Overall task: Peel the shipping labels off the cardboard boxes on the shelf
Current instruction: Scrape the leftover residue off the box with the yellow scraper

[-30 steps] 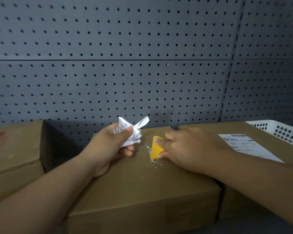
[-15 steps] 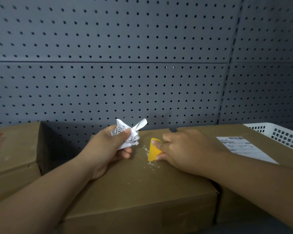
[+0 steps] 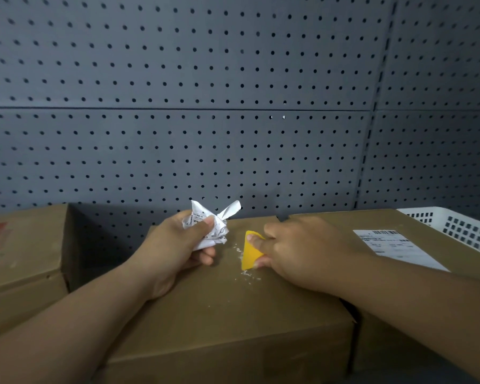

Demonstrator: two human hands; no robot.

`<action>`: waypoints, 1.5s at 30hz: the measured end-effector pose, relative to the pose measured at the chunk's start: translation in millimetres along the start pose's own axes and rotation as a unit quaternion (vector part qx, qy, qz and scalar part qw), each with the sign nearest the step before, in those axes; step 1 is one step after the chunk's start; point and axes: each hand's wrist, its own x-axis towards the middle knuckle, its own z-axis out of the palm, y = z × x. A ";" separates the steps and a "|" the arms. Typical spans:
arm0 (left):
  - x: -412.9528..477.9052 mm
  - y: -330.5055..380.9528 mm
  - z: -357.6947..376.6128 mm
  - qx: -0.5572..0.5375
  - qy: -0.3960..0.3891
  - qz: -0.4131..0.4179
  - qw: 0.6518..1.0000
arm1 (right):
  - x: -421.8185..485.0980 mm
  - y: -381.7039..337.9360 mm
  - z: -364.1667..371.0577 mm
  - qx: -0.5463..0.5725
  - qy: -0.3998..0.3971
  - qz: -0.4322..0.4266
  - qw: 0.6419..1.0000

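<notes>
Middle cardboard box [image 3: 219, 309]: label off — crumpled label [image 3: 209, 227] clenched in the left hand [image 3: 178, 253]; right hand [image 3: 297, 250] pinches a yellow scraper [image 3: 250, 252] against paper residue [image 3: 247, 275]. Right box [image 3: 338, 225] keeps its shipping label [image 3: 396, 249] — likely next.

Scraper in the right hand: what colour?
Yellow. The scraper shows clearly in the head view, pinched by the right hand.

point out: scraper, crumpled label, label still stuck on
scraper [image 3: 250, 249], head view, yellow blade face
crumpled label [image 3: 209, 227], head view, middle of wad
stuck label [image 3: 394, 248], head view, centre of sheet on right box
</notes>
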 end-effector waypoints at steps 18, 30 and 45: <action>-0.2 1.1 0.7 -0.008 -0.002 -0.006 1.000 | 3.4 5.3 0.3 -0.011 -0.012 0.027 1.000; -0.6 1.3 0.0 -0.012 -0.009 -0.001 1.000 | 4.6 -0.3 -6.0 -0.009 -0.049 0.054 0.997; 0.4 -1.5 -0.8 -0.007 -0.010 0.001 1.000 | 3.1 0.8 -2.3 -0.004 -0.045 0.009 0.999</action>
